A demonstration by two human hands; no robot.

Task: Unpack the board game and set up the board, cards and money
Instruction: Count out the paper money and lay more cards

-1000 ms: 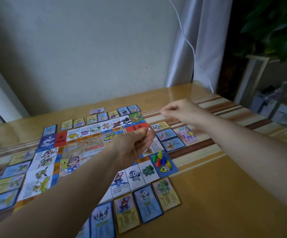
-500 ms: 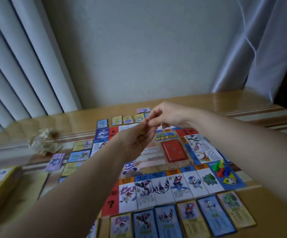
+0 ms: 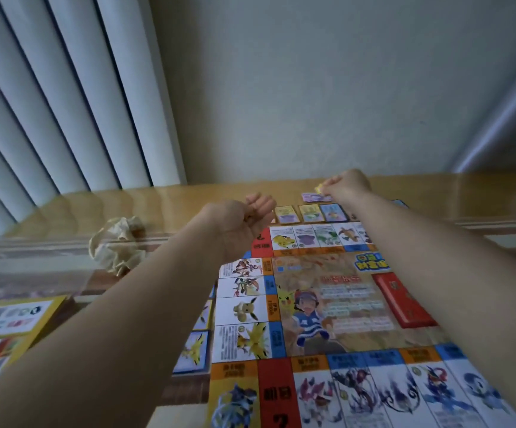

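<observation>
The game board [image 3: 337, 307] lies open on the wooden table, with a red card deck [image 3: 405, 301] on its middle. Small property cards [image 3: 309, 213] lie in a row along its far edge, and more cards [image 3: 193, 350] line its left side. My right hand [image 3: 348, 186] reaches past the far edge and pinches a small yellow card [image 3: 318, 188] just above a purple card [image 3: 315, 198] on the table. My left hand [image 3: 247, 217] hovers over the board's far left corner with its fingers curled in; nothing shows inside it.
A crumpled cream wrapper [image 3: 117, 245] lies on the table left of the board. The yellow game box [image 3: 12, 316] sits at the left edge. Vertical blinds [image 3: 65, 103] and a wall stand behind the table.
My hands were together over the board; the right hand has moved away to the far edge with a yellow card. The view has swung left.
</observation>
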